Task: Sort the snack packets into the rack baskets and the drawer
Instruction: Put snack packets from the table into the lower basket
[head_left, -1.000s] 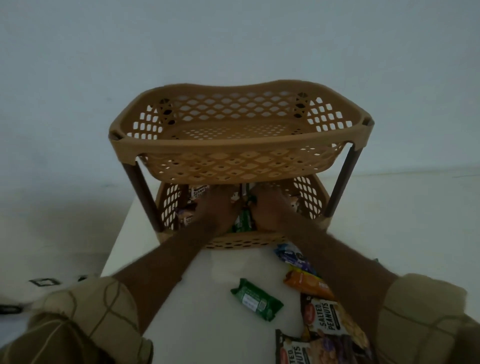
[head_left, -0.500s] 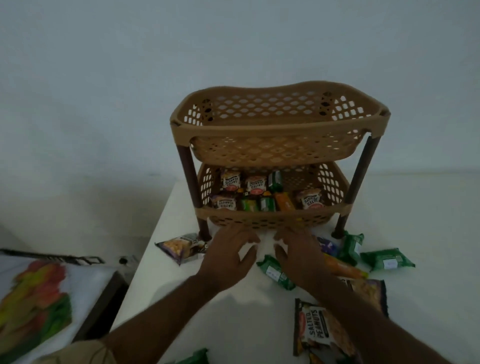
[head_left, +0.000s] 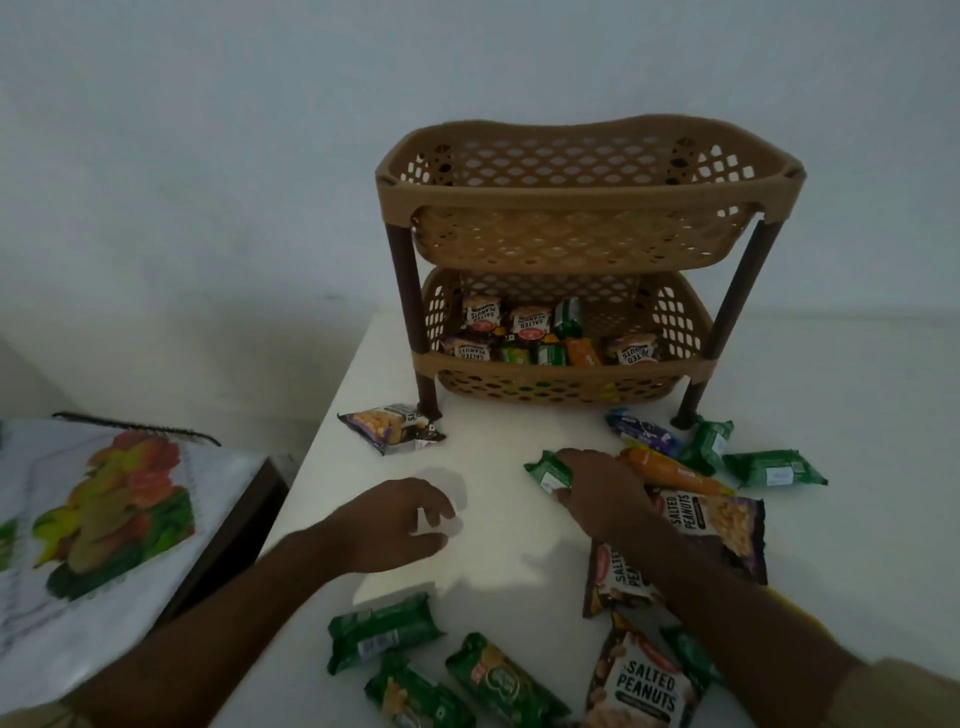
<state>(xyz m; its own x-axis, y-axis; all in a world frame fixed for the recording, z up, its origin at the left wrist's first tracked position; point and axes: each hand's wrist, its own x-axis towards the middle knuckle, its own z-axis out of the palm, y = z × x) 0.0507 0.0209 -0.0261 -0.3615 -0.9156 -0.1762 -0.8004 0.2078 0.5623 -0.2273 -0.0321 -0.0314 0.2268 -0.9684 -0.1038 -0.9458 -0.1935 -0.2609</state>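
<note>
Head view: picking up the next packet to sort. Right hand (head_left: 597, 493) laid over a green packet (head_left: 543, 470) on the tabletop (head_left: 498, 540), fingers curled round it, grip apparently closing on its near edge, though thumb contact stays hidden under the palm. Left hand (head_left: 395, 525) hovering just above bare tabletop, fingers loosely curled, holding nothing. Lower basket (head_left: 566, 384) of the rack already filled with peanut and green packets; upper basket (head_left: 587, 182) showing nothing inside from this angle.

Next move, by judgement: lifting the green packet clear of the orange packet (head_left: 670, 470) just beside it, then carrying it into 1 of the 2 baskets, passing under the upper rim if bound for the lower.

Hard to make out: no drawer anywhere in sight; floor of the upper basket hidden by its front wall; peanut packets (head_left: 711, 525) partly covered by the right forearm; bottom packets cut off by the frame edge; dim light blurring the labels.
</note>
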